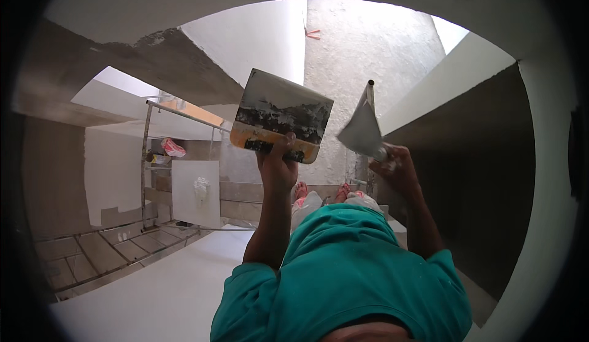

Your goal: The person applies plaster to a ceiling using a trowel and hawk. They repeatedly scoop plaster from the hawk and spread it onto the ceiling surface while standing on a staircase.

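"So, what do the hands hold?"

"The left hand point(279, 169) is clamped on a wide, smeared blade point(287, 110); the right hand point(397, 167) grips a scraper point(362, 131)."

"Are they together?"

"Apart, the blade left of the scraper, both out beyond the green shirt point(350, 256). Farther left, a white board point(183, 207) bears a white lump point(201, 188)."

head-worn fisheye view, steeply downward
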Tool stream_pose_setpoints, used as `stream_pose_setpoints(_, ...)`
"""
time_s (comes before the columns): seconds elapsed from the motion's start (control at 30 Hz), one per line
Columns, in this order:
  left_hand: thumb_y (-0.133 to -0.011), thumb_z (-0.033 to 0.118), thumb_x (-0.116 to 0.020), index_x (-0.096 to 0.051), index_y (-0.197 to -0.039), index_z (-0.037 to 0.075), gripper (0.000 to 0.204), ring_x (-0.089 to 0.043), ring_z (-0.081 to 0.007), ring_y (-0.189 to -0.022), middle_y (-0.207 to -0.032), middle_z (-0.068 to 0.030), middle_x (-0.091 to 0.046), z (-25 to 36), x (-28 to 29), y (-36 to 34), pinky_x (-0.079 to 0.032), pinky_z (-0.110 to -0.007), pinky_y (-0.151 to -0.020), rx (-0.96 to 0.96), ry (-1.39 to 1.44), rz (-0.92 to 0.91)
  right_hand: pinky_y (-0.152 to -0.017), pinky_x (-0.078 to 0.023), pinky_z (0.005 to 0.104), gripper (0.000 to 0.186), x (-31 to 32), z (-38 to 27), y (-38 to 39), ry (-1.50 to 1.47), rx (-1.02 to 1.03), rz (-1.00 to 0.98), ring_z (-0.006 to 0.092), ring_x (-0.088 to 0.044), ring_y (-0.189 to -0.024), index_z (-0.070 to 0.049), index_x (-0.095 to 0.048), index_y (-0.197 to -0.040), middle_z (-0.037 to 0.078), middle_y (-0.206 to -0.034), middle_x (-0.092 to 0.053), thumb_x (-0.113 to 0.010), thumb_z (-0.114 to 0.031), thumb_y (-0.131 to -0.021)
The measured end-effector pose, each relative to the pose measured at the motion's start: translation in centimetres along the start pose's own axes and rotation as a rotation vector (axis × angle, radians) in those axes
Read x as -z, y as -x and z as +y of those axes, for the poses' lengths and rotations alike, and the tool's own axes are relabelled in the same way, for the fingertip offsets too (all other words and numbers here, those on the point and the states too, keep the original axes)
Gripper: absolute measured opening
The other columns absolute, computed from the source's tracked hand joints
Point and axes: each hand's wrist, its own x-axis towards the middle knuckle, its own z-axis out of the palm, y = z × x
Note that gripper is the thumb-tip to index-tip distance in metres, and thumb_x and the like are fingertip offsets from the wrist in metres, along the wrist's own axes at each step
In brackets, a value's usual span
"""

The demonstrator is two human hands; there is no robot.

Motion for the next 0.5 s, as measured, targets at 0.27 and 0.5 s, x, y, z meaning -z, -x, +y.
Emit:
stream_pose_setpoints(0.27, -0.079, -0.009, -0.06, -0.05, -0.128, 0.0, 0.051, -0.061, -0.021, -0.106, -0.117, -0.015, -0.06, 0.6, 4.8, 1.3, -0.049, -0.037, -0.096, -0.009, -0.229, -0.21, -0.088, -0.049, 0.0404, 0.03, -0.8, -7.0, -3.6, 0.274, -0.066, -0.075, 0.0318, -0.06, -0.097, -0.002, -0.068, -0.089, 0.016, -0.092, -0.068, -0.077, -0.024, -0.071)
stream_pose_setpoints(0.5, -0.069, 0.0, -0.066, -0.06, -0.128, 0.01, 0.06, -0.056, -0.0346, -0.12, -0.131, -0.0137, -0.058, 4.3, 4.6, -2.4, -0.049, -0.042, -0.096, -0.704, -1.396, -0.754, -0.076, -0.051, 0.0421, 0.024, -1.4, -10.2, -5.2, 0.287, 0.157, -0.083, 0.0316, -0.064, -0.083, -0.002, -0.066, -0.086, 0.015, -0.079, -0.067, -0.073, -0.021, -0.074)
